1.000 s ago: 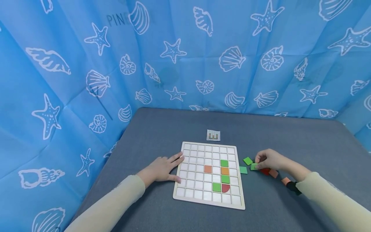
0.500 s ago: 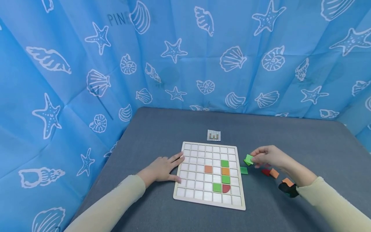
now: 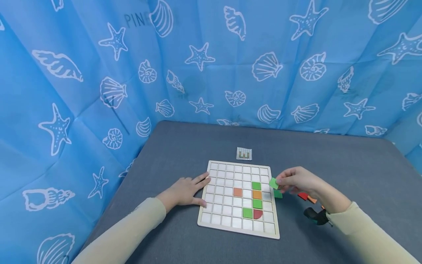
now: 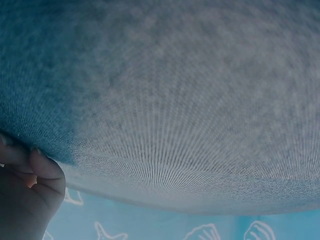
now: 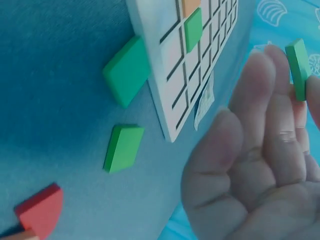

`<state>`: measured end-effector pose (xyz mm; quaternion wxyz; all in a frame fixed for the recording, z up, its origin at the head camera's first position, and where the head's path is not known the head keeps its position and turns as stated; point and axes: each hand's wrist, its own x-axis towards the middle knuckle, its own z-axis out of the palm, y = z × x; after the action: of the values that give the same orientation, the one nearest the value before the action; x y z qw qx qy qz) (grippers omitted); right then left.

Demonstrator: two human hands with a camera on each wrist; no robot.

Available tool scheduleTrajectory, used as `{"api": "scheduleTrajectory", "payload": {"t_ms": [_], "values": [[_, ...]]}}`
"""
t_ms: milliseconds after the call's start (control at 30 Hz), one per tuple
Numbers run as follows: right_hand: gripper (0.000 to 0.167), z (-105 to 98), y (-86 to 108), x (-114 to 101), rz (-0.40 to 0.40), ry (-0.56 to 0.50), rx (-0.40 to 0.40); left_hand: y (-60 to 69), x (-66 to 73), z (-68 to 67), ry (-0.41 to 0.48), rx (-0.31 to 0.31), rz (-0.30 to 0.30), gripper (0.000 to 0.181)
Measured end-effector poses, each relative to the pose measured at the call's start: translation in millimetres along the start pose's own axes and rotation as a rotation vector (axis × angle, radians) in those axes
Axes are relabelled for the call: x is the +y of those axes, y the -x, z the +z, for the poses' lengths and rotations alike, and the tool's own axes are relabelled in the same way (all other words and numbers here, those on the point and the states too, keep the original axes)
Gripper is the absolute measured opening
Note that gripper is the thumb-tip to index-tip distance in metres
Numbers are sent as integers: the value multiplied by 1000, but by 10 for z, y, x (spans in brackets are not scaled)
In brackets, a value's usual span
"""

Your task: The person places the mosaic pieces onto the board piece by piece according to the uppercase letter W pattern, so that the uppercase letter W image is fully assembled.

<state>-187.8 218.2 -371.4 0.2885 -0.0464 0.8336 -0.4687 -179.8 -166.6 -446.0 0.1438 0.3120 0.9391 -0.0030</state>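
The right hand (image 3: pixel 301 180) pinches a light green square tile (image 3: pixel 273 183) above the right edge of the white grid board (image 3: pixel 217 219). In the right wrist view the same tile (image 5: pixel 298 69) is held on edge between thumb and finger. My left hand (image 3: pixel 184 191) lies with fingers spread on the board's left edge. On the board sit green tiles, two orange tiles (image 3: pixel 237 192) and a red rounded tile (image 3: pixel 258 214). Part of the left hand (image 4: pixel 37 185) shows in the left wrist view.
A darker green tile (image 5: pixel 127 72) touches the board's right edge, with a green tile (image 5: pixel 124 148) beside it. Farther right are a red piece (image 3: pixel 302 196), orange pieces and a black object (image 3: pixel 315 215) near the wrist. Behind the board lies a small patterned card (image 3: pixel 244 154).
The right hand has lifted the light green tile off the table and carried it left to the board's edge. The left hand stays in place.
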Motion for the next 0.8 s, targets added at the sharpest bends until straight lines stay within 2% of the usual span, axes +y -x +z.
{"api": "scheduleTrajectory", "payload": {"t_ms": [267, 567, 800], "values": [[35, 98, -50, -61, 13, 1, 0, -4, -3, -21, 15, 5, 5, 88], [21, 231, -114, -103, -22, -28, -15, -4, -12, -4, 8, 12, 5, 89], [20, 336, -173, -92, -62, -37, -42, 4, 7, -20, 7, 3, -1, 89]]}}
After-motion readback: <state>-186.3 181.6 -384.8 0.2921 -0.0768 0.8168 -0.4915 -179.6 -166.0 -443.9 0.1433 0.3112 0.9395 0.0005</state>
